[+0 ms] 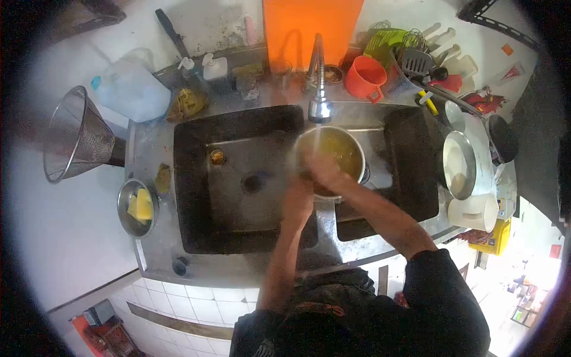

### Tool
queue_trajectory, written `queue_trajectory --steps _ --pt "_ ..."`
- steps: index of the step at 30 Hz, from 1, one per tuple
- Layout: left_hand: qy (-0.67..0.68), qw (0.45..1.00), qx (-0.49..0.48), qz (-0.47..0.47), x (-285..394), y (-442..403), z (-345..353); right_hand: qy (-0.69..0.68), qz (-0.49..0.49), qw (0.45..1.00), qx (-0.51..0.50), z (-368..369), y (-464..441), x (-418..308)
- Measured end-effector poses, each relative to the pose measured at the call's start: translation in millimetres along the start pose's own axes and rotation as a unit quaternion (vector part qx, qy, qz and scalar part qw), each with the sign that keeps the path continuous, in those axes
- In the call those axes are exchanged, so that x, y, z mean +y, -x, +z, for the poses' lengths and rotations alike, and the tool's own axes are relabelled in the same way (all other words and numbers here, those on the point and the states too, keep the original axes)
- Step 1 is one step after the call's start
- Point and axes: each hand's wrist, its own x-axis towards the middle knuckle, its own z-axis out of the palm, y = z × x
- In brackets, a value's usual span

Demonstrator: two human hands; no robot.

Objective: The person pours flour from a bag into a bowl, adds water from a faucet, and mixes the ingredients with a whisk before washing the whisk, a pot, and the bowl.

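A round metal pot (361, 150) with yellowish liquid in it rests over the divider between the two sink basins. Water runs into it from the metal faucet (320, 110) above. My right hand (324, 169) reaches over the near rim into the pot, its fingers smeared by motion. Beside it, at the pot's near left rim, is my left hand (298, 199), blurred too. Whether either hand holds something cannot be made out.
The left basin (238, 232) holds a small brownish item (217, 156) near its back. A metal bowl (122, 205) with yellow pieces and a large conical strainer (80, 143) are at left. A red mug (366, 77), utensils and metal lids (458, 184) line the back and right.
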Motion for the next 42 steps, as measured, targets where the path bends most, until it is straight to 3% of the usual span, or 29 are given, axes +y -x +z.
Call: queue_trajectory --steps 4,6,7,9,10,11,13,16,18,20,22,23,25,28,31,32,33,34,35,36,37,39,40,42 --pt "0.014 0.995 0.079 0.053 -5.9 -6.3 3.7 0.099 -0.076 0.99 0.063 -18.9 -8.6 47.2" --pt "-0.071 0.987 0.055 0.13 -17.1 -10.7 9.9 -0.011 0.043 0.998 -0.05 -38.9 16.3 46.7" --pt "-0.07 0.988 0.057 0.125 -14.2 -9.6 7.4 -0.01 0.039 0.998 -0.053 -24.8 23.2 44.8" --pt "-0.071 0.993 0.05 0.084 -7.0 -7.2 4.8 -0.043 -0.076 0.996 0.009 9.7 38.0 42.6" --pt "-0.072 0.993 0.048 0.085 -8.9 -6.1 6.3 0.049 -0.088 0.994 0.041 11.4 37.4 21.8" --pt "-0.088 0.987 0.059 0.123 -10.9 -5.7 7.0 0.048 -0.086 0.994 0.043 19.2 26.4 17.1" --pt "-0.108 0.978 0.071 0.164 -14.4 -5.6 8.3 0.04 0.037 0.998 -0.039 27.4 -6.4 17.4" --pt "-0.197 0.967 0.046 0.152 -8.5 -6.1 5.3 0.002 0.004 0.996 -0.084 -39.1 -16.4 37.8" --pt "-0.028 0.992 0.085 0.092 8.1 -3.6 -8.4 0.043 0.03 0.994 -0.1 -51.4 6.5 45.1" --pt "-0.049 0.997 0.037 0.051 5.5 -7.3 -4.1 0.082 0.055 0.988 -0.122 -33.5 30.4 39.3" --pt "-0.074 0.997 -0.018 0.016 -3.0 -9.0 5.5 0.003 -0.045 0.996 0.071 -4.6 47.0 28.6" --pt "-0.051 0.999 -0.001 0.008 -7.2 -8.6 11.9 0.002 -0.044 0.996 0.071 -1.7 38.9 23.3" --pt "-0.033 0.999 0.012 0.0 -7.7 -4.4 14.4 0.07 -0.041 0.994 -0.078 -17.2 10.7 -3.1" --pt "-0.049 0.996 0.057 0.037 2.7 -3.2 2.4 0.133 -0.037 0.986 -0.094 -25.4 -15.3 16.4" --pt "0.01 0.998 0.044 -0.039 -0.7 -12.0 1.6 0.136 0.017 0.99 -0.039 -44.3 0.9 38.7" --pt "-0.042 0.996 0.074 0.03 -7.1 -11.3 7.4 0.138 0.015 0.989 -0.043 -44.2 8.5 36.3" --pt "-0.094 0.985 0.101 0.1 -10.7 -9.5 14.3 0.142 0.019 0.981 -0.131 -43.1 21.2 33.7" --pt "-0.09 0.986 0.1 0.099 1.7 -7.7 3.3 0.146 0.024 0.965 -0.216 -41.2 31.5 32.5" --pt "-0.084 0.995 0.042 0.019 14.4 -6.2 -8.6 0.146 0.026 0.965 -0.217 -24.7 34.5 33.4" --pt "-0.079 0.995 -0.017 -0.061 23.6 -5.1 -18.0 0.082 -0.01 0.992 -0.09 2.2 32.5 33.1" --pt "-0.08 0.995 -0.019 -0.06 17.3 -4.6 -11.7 0.016 -0.045 0.998 0.039 10.7 31.8 25.3" --pt "-0.224 0.97 0.019 0.092 -1.0 -4.7 3.5 0.03 -0.045 0.999 -0.01 -5.3 7.3 23.9" --pt "-0.225 0.97 0.019 0.094 -1.2 -4.2 5.1 0.046 -0.046 0.996 -0.062 -19.3 -3.0 23.6" --pt "-0.11 0.994 0.001 0.009 -0.8 -7.6 6.0 0.086 -0.019 0.993 -0.074 -36.2 -13.4 33.0"
